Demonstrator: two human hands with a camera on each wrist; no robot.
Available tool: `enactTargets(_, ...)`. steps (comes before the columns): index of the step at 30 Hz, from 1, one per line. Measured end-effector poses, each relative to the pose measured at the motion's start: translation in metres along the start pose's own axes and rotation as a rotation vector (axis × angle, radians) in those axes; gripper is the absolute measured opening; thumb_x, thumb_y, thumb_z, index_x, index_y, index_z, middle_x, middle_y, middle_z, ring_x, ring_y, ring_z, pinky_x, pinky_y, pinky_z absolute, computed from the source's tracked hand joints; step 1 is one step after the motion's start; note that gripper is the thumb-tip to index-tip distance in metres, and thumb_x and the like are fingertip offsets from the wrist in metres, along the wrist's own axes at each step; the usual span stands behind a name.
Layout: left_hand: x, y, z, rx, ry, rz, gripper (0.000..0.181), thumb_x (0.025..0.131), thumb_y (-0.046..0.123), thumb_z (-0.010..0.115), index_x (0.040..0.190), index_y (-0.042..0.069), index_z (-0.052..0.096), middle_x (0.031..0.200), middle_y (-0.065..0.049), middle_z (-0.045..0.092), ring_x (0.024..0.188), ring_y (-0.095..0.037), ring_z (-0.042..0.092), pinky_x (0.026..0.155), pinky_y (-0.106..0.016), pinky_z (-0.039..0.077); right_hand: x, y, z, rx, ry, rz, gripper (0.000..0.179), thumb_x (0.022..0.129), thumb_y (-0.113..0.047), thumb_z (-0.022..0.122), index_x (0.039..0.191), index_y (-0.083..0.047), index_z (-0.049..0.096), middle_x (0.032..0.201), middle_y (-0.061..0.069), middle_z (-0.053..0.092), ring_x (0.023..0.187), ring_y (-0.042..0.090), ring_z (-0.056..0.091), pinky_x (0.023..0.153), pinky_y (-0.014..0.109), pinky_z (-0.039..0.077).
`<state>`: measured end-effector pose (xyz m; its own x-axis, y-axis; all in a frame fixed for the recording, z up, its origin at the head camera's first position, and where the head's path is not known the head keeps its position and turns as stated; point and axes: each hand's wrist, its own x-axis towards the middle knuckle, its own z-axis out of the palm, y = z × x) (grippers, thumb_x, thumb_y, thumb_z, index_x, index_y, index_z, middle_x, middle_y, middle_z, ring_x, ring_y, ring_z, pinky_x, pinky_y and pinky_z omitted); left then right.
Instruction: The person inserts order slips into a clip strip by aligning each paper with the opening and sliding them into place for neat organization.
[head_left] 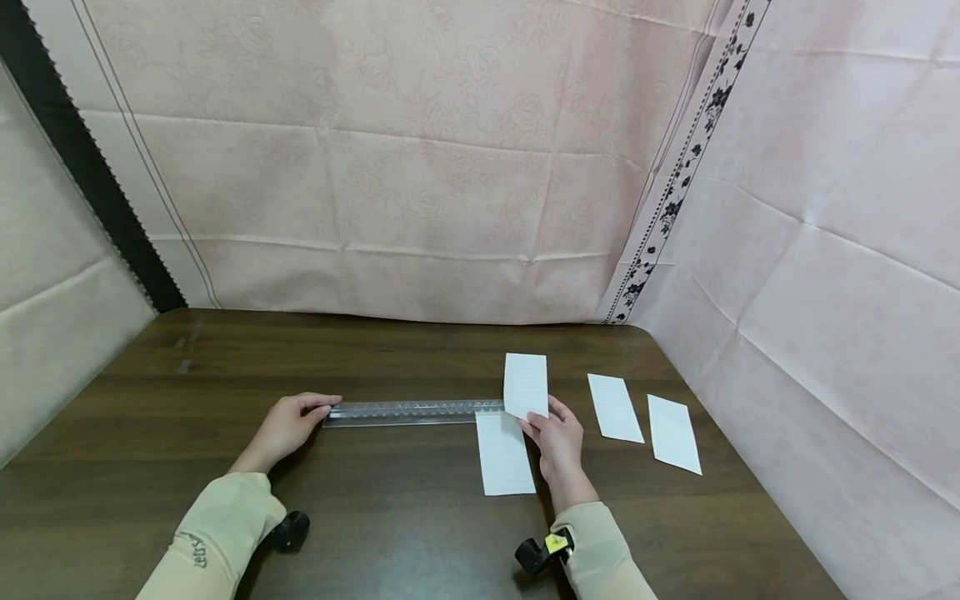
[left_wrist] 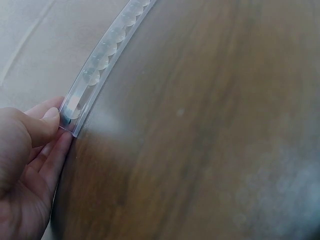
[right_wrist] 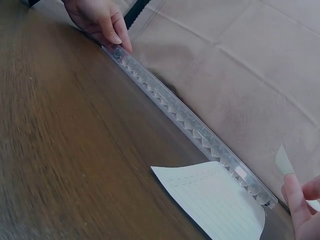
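A long clear plastic strip (head_left: pixel 412 412) with a row of round, see-through shapes along it lies crosswise in front of me. My left hand (head_left: pixel 288 425) pinches its left end between thumb and fingers, as the left wrist view shows up close on the strip (left_wrist: pixel 102 62). Between thumb and fingers, my right hand (head_left: pixel 557 442) holds a white paper card (head_left: pixel 525 383), which hides the strip's right end in the head view. Just below that end, a second, lined card (head_left: pixel 506 458) reaches the strip's near edge; its faint print shows in the right wrist view on the card (right_wrist: pixel 215 200).
Two more white cards, one (head_left: pixel 617 408) nearer and one (head_left: pixel 675 433) farther out, lie to the right of my right hand on the brown wooden table (head_left: pixel 390 508). Pale cloth (head_left: pixel 420 192) hangs behind the table and along both sides.
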<state>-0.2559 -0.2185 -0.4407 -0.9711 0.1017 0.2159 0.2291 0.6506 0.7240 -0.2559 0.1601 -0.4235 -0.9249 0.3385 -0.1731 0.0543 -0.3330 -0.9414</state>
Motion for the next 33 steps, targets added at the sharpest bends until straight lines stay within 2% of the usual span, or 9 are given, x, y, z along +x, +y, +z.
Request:
enactTargets(16, 0.000, 0.001, 0.000, 0.006, -0.004, -0.001, 0.025, 0.094, 0.006, 0.054, 0.116, 0.002, 0.065, 0.117, -0.020, 0.061, 0.111, -0.039, 0.052, 0.090, -0.054, 0.041, -0.010, 0.000, 0.011, 0.006, -0.002, 0.025, 0.050, 0.083, 0.015, 0.056, 0.130, 0.006, 0.042, 0.109, 0.024, 0.054, 0.063, 0.015, 0.061, 0.065, 0.023, 0.054)
enactTargets(26, 0.001, 0.001, -0.002, 0.000, -0.012, -0.019, 0.026, 0.095, 0.007, 0.053, 0.117, 0.003, 0.065, 0.118, -0.020, 0.060, 0.112, -0.039, 0.051, 0.090, -0.054, 0.041, -0.015, 0.003, 0.016, -0.011, 0.001, 0.030, 0.053, 0.082, 0.016, 0.055, 0.132, 0.006, 0.039, 0.115, 0.029, 0.051, 0.069, 0.017, 0.060, 0.066, 0.024, 0.054)
enactTargets(33, 0.000, 0.000, -0.001, -0.003, -0.008, -0.004, 0.025, 0.095, 0.006, 0.053, 0.116, 0.001, 0.065, 0.117, -0.020, 0.060, 0.111, -0.039, 0.052, 0.090, -0.054, 0.041, -0.018, 0.007, 0.021, -0.032, 0.001, 0.043, 0.053, 0.082, 0.017, 0.054, 0.132, 0.005, 0.039, 0.114, 0.028, 0.052, 0.067, 0.016, 0.059, 0.066, 0.025, 0.054)
